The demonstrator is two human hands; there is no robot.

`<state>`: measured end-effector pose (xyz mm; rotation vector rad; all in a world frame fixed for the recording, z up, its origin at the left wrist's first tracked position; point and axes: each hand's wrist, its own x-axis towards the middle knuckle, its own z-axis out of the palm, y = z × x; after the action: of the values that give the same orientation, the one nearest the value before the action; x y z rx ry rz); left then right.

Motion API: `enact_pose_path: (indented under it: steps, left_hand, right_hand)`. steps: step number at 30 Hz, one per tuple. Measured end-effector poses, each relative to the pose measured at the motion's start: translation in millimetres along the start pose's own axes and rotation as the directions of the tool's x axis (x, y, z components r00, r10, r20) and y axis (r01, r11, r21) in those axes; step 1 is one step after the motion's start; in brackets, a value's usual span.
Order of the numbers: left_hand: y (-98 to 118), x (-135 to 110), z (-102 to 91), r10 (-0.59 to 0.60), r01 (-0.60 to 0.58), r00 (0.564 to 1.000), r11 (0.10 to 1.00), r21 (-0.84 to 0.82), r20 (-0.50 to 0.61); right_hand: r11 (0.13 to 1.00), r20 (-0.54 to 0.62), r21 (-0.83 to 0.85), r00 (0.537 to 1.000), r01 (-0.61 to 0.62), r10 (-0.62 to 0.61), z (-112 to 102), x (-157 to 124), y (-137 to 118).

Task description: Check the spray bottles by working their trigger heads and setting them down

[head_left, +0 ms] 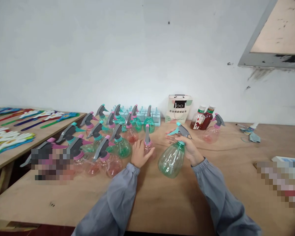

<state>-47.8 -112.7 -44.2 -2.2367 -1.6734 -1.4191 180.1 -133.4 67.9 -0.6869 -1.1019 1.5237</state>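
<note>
My right hand point(192, 152) grips a green spray bottle point(170, 160) by its neck, tilted, its round base toward me. The bottle has a grey trigger head with a turquoise nozzle. Just left of it, my left hand point(140, 154) is around a pink spray bottle point(148, 147) standing on the table, thumb across its front. To the left stand several more pink and green spray bottles, among them a green one point(123, 147) and a pink one point(110, 164) close to my left wrist.
Behind the bottles sits a light-blue rack point(157, 116). A paper bag point(178, 109) leans at the wall beside two dark red bottles point(203, 118). Another pink spray bottle point(211, 132) stands to the right. Colourful flower-shaped items point(43, 116) lie on the left table point(22, 139).
</note>
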Motion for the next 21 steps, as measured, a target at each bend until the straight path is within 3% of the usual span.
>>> enact_pose_path:
  steps: [7,14,21]
  left_hand:
    - [-6.7,-19.9,-4.5,0.104,-0.105,0.994,0.993,-0.044,-0.032]
    - [-6.4,-20.6,-8.1,0.100,-0.097,0.994,0.993,-0.064,0.034]
    - [-7.5,-20.4,-8.9,0.105,-0.104,0.994,0.994,-0.031,0.039]
  right_hand:
    - [0.998,-0.009,0.054,1.000,0.022,-0.022,2.2,-5.2,-6.4]
    - [0.996,0.038,-0.021,0.995,0.089,-0.088,-0.7,-13.0,-11.9]
    - [0.997,0.066,-0.001,0.995,0.072,-0.072,1.4,-9.8,-8.0]
